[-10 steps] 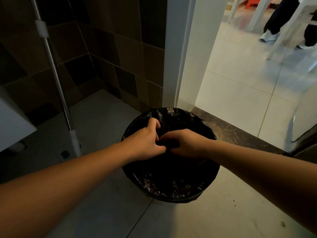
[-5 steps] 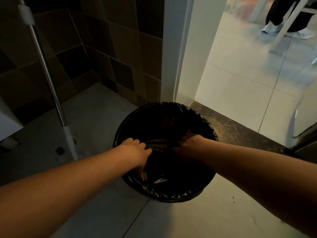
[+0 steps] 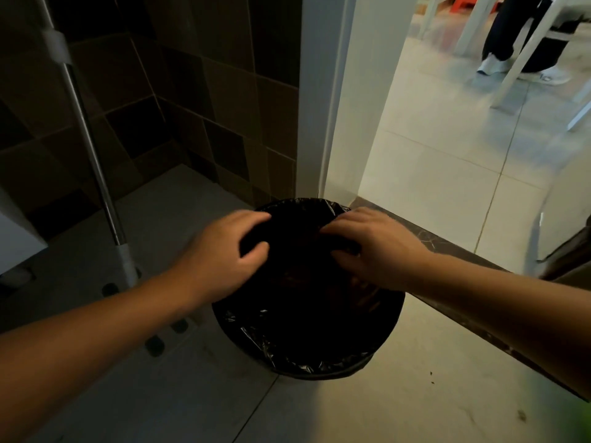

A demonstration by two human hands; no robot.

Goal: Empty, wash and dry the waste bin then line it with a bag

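A round waste bin (image 3: 377, 353) stands on the floor by the doorway, lined with a crinkled black plastic bag (image 3: 287, 356) folded over its rim. Both my hands hover over the far half of the bin's mouth. My left hand (image 3: 220, 254) has its fingers and thumb curled, pinching a fold of the black bag. A little to the right, my right hand (image 3: 374, 247) pinches the bag the same way between curled fingers and thumb. The hands are blurred by motion. The inside of the bin is dark and I cannot see its bottom.
A metal mop handle (image 3: 92, 155) leans at the left, close to my left forearm. A white door frame (image 3: 323, 100) rises just behind the bin, with a dark threshold (image 3: 447, 247) to the right. Beyond it stand a person's legs (image 3: 505, 43) and white chair legs (image 3: 524, 59).
Both hands have come up out of the bin and moved toward its far rim, now a bit apart, drawing folds of the bag with them.
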